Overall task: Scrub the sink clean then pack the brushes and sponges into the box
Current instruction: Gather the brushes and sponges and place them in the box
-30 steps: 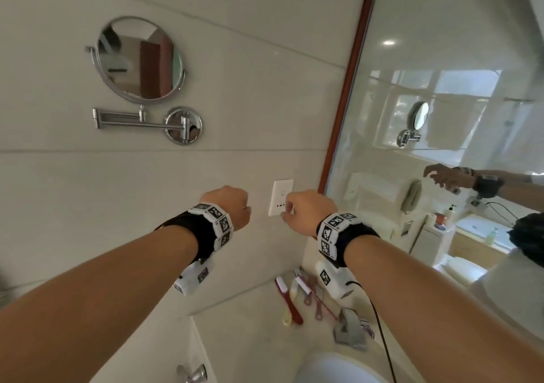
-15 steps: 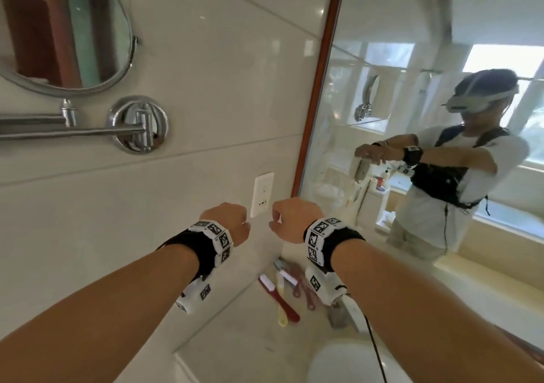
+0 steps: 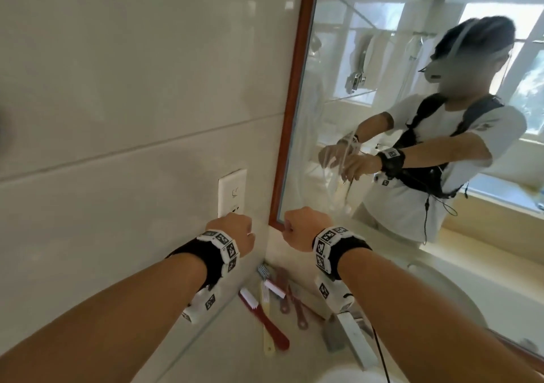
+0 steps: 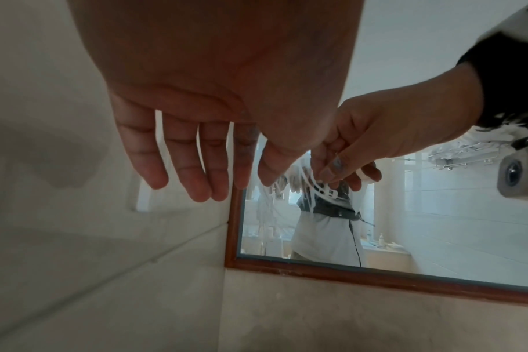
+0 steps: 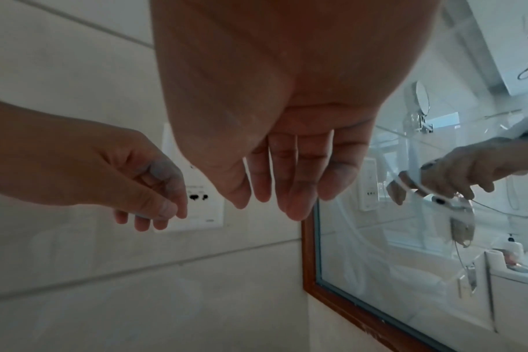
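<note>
Both hands hang in the air in front of the tiled wall, holding nothing. My left hand (image 3: 232,232) is just below the wall socket (image 3: 232,194), and its fingers (image 4: 202,181) droop loosely. My right hand (image 3: 300,229) is close beside it at the mirror's lower corner, with its fingers (image 5: 275,197) hanging straight. Below them, several brushes lie in a loose pile on the counter: a red one (image 3: 262,321), a yellow one (image 3: 268,344) and pinkish ones (image 3: 291,303). The white sink rim (image 3: 344,378) shows at the bottom edge. No box or sponge is clearly visible.
A wood-framed mirror (image 3: 290,117) fills the right side and reflects me and both arms. A flat grey piece (image 3: 332,338) and a white bar-shaped part (image 3: 356,341) sit beside the brushes. The beige counter (image 3: 223,353) meets the tiled wall on the left.
The head view has swung right and down, so the round wall mirror has left the picture. Both hands stay close together and have sunk from socket height to just below it.
</note>
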The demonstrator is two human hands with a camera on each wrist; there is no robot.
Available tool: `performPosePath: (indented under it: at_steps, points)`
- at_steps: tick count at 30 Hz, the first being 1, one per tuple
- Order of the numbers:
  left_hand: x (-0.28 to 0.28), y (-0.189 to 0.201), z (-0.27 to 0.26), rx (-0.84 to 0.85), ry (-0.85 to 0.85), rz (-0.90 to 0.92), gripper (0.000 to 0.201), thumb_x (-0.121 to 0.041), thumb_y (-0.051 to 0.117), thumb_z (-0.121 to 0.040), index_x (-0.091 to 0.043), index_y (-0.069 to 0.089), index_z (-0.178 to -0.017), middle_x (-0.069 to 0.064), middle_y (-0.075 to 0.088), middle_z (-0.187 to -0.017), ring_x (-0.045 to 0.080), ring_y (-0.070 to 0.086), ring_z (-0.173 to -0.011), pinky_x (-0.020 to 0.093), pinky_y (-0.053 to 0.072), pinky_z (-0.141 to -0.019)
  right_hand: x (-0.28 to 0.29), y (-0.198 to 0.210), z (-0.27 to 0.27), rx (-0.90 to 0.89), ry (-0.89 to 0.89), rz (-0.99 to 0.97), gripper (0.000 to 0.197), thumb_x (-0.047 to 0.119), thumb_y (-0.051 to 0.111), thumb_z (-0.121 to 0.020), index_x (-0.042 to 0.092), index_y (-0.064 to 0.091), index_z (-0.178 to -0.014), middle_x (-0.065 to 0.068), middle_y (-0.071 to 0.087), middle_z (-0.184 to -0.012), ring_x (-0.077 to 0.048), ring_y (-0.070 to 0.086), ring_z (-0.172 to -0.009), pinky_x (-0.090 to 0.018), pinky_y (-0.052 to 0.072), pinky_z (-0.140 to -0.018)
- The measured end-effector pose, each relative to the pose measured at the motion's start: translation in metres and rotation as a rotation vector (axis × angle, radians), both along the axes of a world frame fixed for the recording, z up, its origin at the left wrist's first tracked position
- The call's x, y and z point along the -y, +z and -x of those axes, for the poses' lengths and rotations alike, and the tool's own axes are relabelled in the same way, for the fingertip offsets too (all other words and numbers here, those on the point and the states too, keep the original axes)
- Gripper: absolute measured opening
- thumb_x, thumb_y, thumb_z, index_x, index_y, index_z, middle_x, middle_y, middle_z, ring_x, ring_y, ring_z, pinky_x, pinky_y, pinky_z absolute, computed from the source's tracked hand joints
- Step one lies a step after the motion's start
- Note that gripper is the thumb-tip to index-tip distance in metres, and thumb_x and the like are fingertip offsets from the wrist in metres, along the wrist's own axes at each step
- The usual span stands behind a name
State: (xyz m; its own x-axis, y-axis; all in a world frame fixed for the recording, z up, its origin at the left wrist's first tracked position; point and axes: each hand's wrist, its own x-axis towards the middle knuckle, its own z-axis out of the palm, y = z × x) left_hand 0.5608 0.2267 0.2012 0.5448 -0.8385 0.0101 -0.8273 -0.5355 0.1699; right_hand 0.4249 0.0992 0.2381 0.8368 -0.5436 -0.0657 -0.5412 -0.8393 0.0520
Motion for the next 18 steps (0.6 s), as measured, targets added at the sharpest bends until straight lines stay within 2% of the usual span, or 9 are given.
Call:
performPosePath:
  at_steps: [2,5,8,12,14,16,18]
  points:
    - [0.018,-0.02,-0.008,-0.026,-0.017,-0.012,0.034,-0.044,0.042,-0.095,-0.024,0.059,-0.116,0.0,0.059,-0.123,0.02,0.057,-0.109,0.029,0.046,-0.088,0.018,-0.017,-0.013,-0.012,-0.018,-0.043,0.021,0.036,0.048,-0.091,0.022,0.06,-0.101,-0.002,0.063,-0.104,-0.024,0.061,-0.087,-0.033,0.051,-0.071]
    - [0.041,-0.055,-0.017,-0.046,-0.031,-0.055,0.033,-0.043,0.045,-0.095,-0.023,0.059,-0.117,0.0,0.06,-0.119,0.021,0.058,-0.107,0.029,0.045,-0.087,0.038,-0.049,-0.026,-0.06,-0.047,-0.089,0.026,0.038,0.05,-0.091,0.022,0.061,-0.11,-0.003,0.062,-0.111,-0.026,0.063,-0.097,-0.036,0.054,-0.08]
    - [0.06,-0.096,-0.027,-0.113,-0.035,-0.102,0.035,-0.04,0.046,-0.095,-0.018,0.053,-0.122,0.003,0.06,-0.118,0.022,0.058,-0.105,0.03,0.047,-0.086,0.055,-0.091,-0.033,-0.116,-0.074,-0.159,0.027,0.038,0.051,-0.091,0.021,0.059,-0.111,-0.004,0.062,-0.113,-0.028,0.062,-0.101,-0.037,0.054,-0.083]
    - [0.074,-0.157,-0.031,-0.234,-0.041,-0.215,0.04,-0.042,0.046,-0.095,-0.019,0.045,-0.127,0.005,0.058,-0.121,0.025,0.06,-0.104,0.034,0.05,-0.085,0.07,-0.151,-0.033,-0.212,-0.154,-0.275,0.029,0.037,0.047,-0.094,0.017,0.06,-0.11,-0.006,0.063,-0.114,-0.029,0.062,-0.099,-0.037,0.053,-0.082]
    - [0.078,-0.19,-0.029,-0.297,-0.05,-0.251,0.037,-0.04,0.046,-0.095,-0.019,0.046,-0.125,0.006,0.059,-0.117,0.025,0.061,-0.099,0.035,0.052,-0.083,0.072,-0.176,-0.028,-0.231,-0.189,-0.338,0.031,0.035,0.048,-0.096,0.015,0.057,-0.118,-0.008,0.063,-0.113,-0.031,0.063,-0.099,-0.039,0.054,-0.082]
    - [0.084,-0.222,-0.024,-0.349,-0.067,-0.284,0.036,-0.038,0.046,-0.095,-0.02,0.047,-0.125,0.006,0.06,-0.115,0.026,0.062,-0.098,0.037,0.053,-0.083,0.077,-0.204,-0.023,-0.212,-0.226,-0.405,0.035,0.031,0.055,-0.091,0.023,0.052,-0.125,-0.006,0.064,-0.113,-0.03,0.064,-0.095,-0.037,0.055,-0.076]
    - [0.089,-0.249,-0.018,-0.406,-0.067,-0.335,0.039,-0.039,0.046,-0.094,-0.023,0.046,-0.13,0.006,0.058,-0.12,0.026,0.061,-0.101,0.037,0.052,-0.087,0.082,-0.236,-0.018,-0.179,-0.278,-0.462,0.036,0.031,0.055,-0.087,0.026,0.052,-0.122,-0.005,0.065,-0.111,-0.028,0.064,-0.091,-0.036,0.055,-0.072]
